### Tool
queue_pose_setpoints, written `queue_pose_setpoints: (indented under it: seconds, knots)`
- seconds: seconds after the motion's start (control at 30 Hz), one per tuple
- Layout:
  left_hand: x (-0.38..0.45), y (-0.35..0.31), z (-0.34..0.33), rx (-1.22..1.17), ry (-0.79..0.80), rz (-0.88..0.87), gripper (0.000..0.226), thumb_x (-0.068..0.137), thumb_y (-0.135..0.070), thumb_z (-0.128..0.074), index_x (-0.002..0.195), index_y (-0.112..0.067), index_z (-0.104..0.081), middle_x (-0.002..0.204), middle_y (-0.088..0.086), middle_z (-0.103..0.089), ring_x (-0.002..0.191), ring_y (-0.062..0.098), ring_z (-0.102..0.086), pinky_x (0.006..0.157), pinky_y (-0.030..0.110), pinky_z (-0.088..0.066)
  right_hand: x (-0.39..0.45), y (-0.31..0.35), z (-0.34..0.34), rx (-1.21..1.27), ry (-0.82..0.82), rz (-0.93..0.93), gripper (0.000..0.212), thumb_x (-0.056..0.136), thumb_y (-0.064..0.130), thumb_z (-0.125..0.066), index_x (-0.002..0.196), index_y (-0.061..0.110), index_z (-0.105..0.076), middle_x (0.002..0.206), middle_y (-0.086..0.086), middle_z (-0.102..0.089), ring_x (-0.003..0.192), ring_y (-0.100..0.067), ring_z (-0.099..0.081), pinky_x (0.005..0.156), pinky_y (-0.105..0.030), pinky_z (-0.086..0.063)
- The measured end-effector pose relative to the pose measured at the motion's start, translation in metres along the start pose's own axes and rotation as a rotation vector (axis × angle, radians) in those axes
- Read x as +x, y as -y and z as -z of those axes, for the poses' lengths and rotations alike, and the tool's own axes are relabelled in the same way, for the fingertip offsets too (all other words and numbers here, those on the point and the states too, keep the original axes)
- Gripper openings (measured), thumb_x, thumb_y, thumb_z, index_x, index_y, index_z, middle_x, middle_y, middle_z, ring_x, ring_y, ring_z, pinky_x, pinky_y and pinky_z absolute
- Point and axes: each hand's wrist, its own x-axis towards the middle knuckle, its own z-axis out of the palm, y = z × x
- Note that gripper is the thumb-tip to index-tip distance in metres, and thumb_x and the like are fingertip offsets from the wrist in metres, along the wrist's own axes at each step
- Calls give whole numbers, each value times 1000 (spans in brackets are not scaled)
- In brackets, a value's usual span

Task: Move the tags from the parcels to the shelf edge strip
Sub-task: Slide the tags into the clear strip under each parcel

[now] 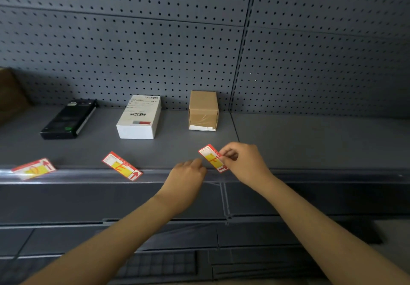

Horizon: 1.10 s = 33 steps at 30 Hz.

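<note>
Grey pegboard (133, 47) backs a grey shelf (310, 142), its clear edge strip (88, 177) running across the middle of the frame.

Third tag (212, 158), red and yellow, sits right of centre, just behind the strip. Long axis slants from upper left down to lower right; the lower end with the red arrow touches the strip's top lip or dips into it, cannot tell which. Not yet seated flat.

Right hand (243, 162) pinches the tag's right long edge, thumb and fingers closed on it. Left hand (188, 170) lies just left of the tag's lower end, fingers curled against the strip, gripping nothing that shows. Hands close together, tag between them; right hand is the one in control.

Judgement: the coming move turns on that slant. The tag needs rotating until its long axis runs with the strip, then sliding down behind the lip, left fingers likely easing the lip open.

Further left, a middle tag (122, 166) and a left tag (33, 168) rest tilted at the strip, loosely placed.

Behind, three parcels in a row: brown box (203, 110) directly beyond the hands, white box (139, 118) centre, black box (68, 119) left. None shows a red tag on top.
</note>
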Motion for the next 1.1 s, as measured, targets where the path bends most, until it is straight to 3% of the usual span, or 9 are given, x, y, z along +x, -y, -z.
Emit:
queue_pose_setpoints:
  seconds: [0.27, 0.53, 0.6, 0.7, 0.8, 1.1]
  knots:
    - [-6, -6, -11, 18, -24, -74, 35, 44, -15, -86, 76, -22, -73, 71, -1, -65, 63, 18, -65, 54, 27, -52, 0, -5, -2, 34, -8, 17, 7, 87, 12, -68, 93, 16, -71, 83, 7, -66, 66, 6, -58, 55, -2, -46]
    - [-8, -7, -17, -58, -39, 23, 47, 47, -6, -82, 90, -18, -71, 78, 0, -66, 68, 20, -64, 59, 29, -54, 1, -10, -7, 26, -14, 58, 9, 87, 12, -68, 95, 14, -71, 91, 0, -72, 70, 1, -61, 60, -7, -49]
    - [-9, -8, -16, -92, -36, 49, 49, 52, -4, -80, 98, -17, -69, 84, 2, -64, 72, 21, -63, 63, 31, -54, 0, -11, -8, 22, -14, 68, 10, 87, 12, -68, 96, 13, -71, 92, -2, -72, 75, -4, -64, 65, -10, -51]
    - [-10, -10, -14, -163, -30, 69, 47, 76, -3, -65, 121, -16, -60, 110, 5, -60, 97, 25, -58, 85, 34, -49, 0, -12, -9, 22, -8, 68, 10, 87, 12, -68, 97, 14, -71, 92, -2, -72, 77, -6, -64, 65, -10, -50]
    - [-8, -13, -14, -179, -40, 91, 49, 86, -6, -54, 133, -19, -47, 129, 3, -50, 113, 23, -49, 98, 32, -40, 1, -12, -11, 24, -13, 78, 10, 87, 12, -68, 97, 14, -71, 93, -2, -73, 78, -5, -64, 65, -9, -49]
    - [-9, -18, -14, -221, -84, 139, 58, 87, -4, -49, 141, -21, -35, 136, 1, -40, 115, 22, -43, 101, 31, -35, -1, -11, -15, 48, -20, 103, 11, 88, 14, -68, 98, 15, -70, 92, 2, -72, 74, 0, -63, 65, -7, -49]
